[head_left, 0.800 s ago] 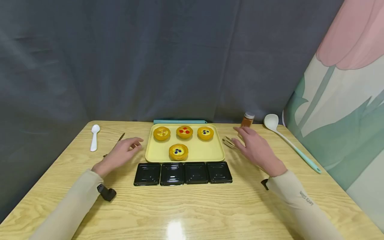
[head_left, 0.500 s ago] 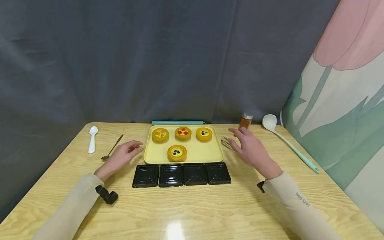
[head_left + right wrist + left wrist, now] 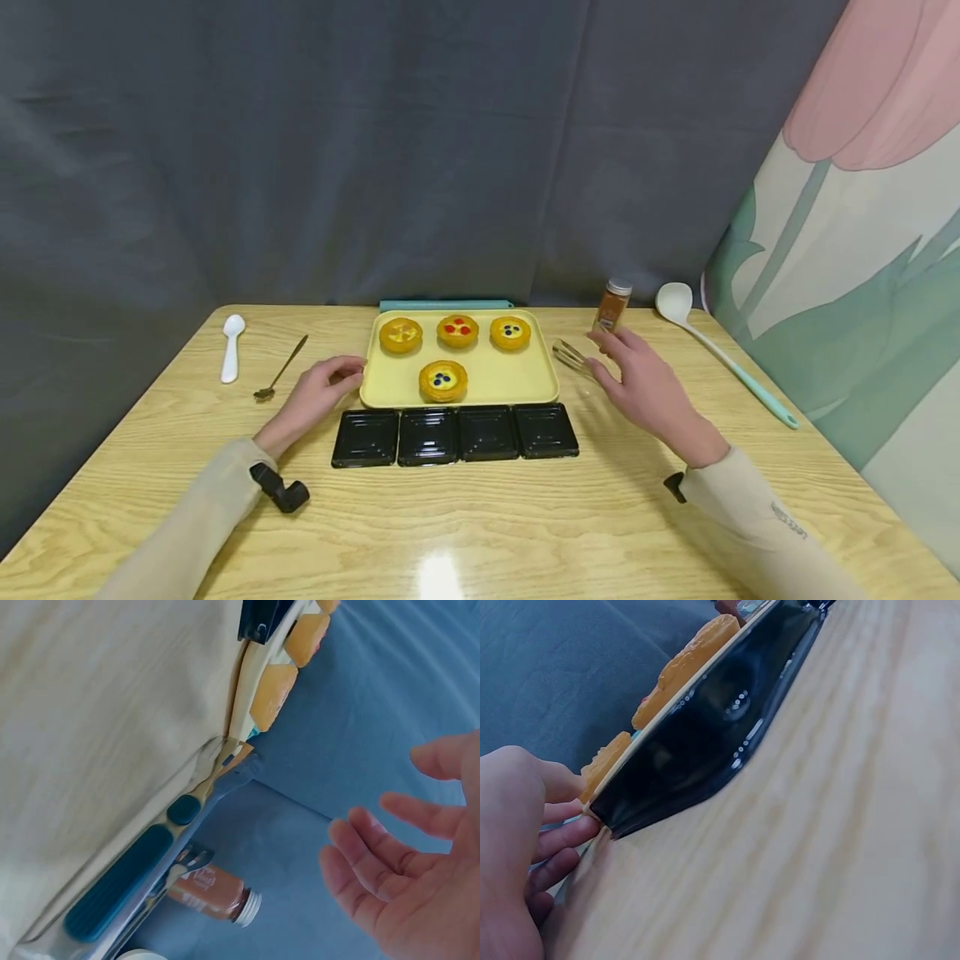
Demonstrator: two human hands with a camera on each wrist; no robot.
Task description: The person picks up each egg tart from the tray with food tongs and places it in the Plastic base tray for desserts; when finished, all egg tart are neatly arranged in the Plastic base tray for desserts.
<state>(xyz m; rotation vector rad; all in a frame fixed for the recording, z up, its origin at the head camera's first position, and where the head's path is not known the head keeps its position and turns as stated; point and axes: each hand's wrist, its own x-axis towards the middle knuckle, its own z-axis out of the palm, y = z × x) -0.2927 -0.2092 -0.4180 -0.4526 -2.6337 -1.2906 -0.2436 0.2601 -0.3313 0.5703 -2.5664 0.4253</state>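
Note:
A yellow tray (image 3: 510, 379) holds several small tarts, among them a blueberry-topped tart (image 3: 443, 382) near its front edge and a red-topped tart (image 3: 457, 332) behind. My left hand (image 3: 318, 396) is at the tray's left rim, its fingertips touching or almost touching it, thumb above the other fingers in the left wrist view. My right hand (image 3: 656, 392) hovers past the tray's right side, fingers apart and loosely bent, holding nothing. Beneath and beside it lie metal tongs (image 3: 572, 358). A brown jar (image 3: 612, 307) with a pale cap stands behind its fingertips.
Several black square plastic trays (image 3: 490, 433) line the tray's front edge. At left lie a white spoon (image 3: 232, 350) and a thin metal spoon (image 3: 281, 368); at right, a long ladle (image 3: 720, 358). A see-through item with blue ovals (image 3: 120, 881) shows in the right wrist view.
My left hand has moved right, up to the tray's left rim. My right hand went slightly left, then back right and a little down. Tray and tarts keep their places.

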